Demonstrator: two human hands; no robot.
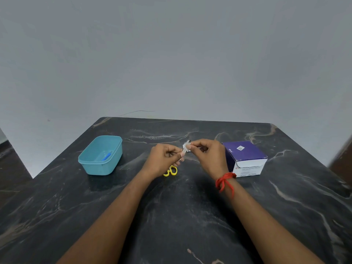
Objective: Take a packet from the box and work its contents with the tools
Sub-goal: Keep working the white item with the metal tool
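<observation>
Both hands meet above the middle of the dark marble table [190, 216]. A small white packet [186, 147] is pinched between them: my left hand [163, 159] grips its lower end, my right hand [207, 153] its upper end. What is inside the packet is too small to make out. Yellow-handled scissors [171, 171] lie on the table just under my left hand, their blades hidden by it. The purple and white box [245, 157] stands right beside my right hand.
A teal plastic tub [101, 155] sits at the left, with a small blue item [106, 156] inside. A red thread is tied round my right wrist [224, 181]. A grey wall rises behind the table's far edge.
</observation>
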